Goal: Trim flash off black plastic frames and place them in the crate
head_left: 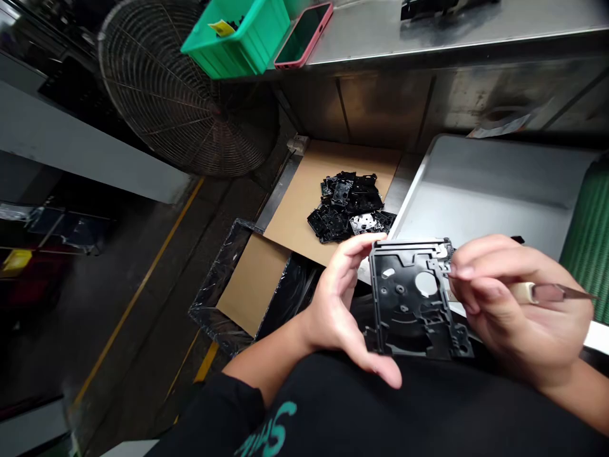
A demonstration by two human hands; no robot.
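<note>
A flat black plastic part (404, 308) with round and slotted holes is held up in front of my body. My left hand (345, 311) grips it along its left edge, thumb at the bottom and fingers at the top. My right hand (518, 304) is closed at the part's upper right corner, its fingertips at that edge. Across its palm lies a small knife (554, 292) with a pale handle, its blade pointing right. Beyond my left hand, a pile of similar black parts (340, 203) with one white piece (364, 223) rests on cardboard (304, 190).
A white tray (480, 190) stands at the right beside a green ribbed surface (590, 235). A metal shelf (371, 38) bears a green bin (242, 41) and a phone (304, 36). A plastic-lined box (228, 254) sits lower left, below a large fan (185, 95).
</note>
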